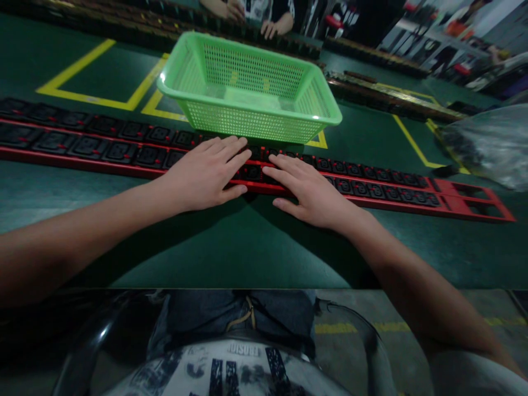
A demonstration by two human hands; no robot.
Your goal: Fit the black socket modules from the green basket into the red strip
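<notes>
A long red rail [412, 210] lies across the table in front of me, fitted with two rows of black power sockets [150, 155]. My left hand [206, 175] rests palm down over the middle of the rail, its fingers stretched out and holding nothing. Beside it to the right, my right hand [309, 190] also lies flat on the sockets with its fingers spread. A narrow gap between the hands shows a few sockets; those under the palms are hidden. At its right end the rail has two rectangular openings without sockets.
A green plastic basket [264, 118] stands just behind the rail. Yellow tape [93, 100] marks boxes on the green table [256, 247]. More long rails [396, 102] lie farther back. At right is a clear plastic bag [490, 146]. Another person's hand [278, 26] shows across the table.
</notes>
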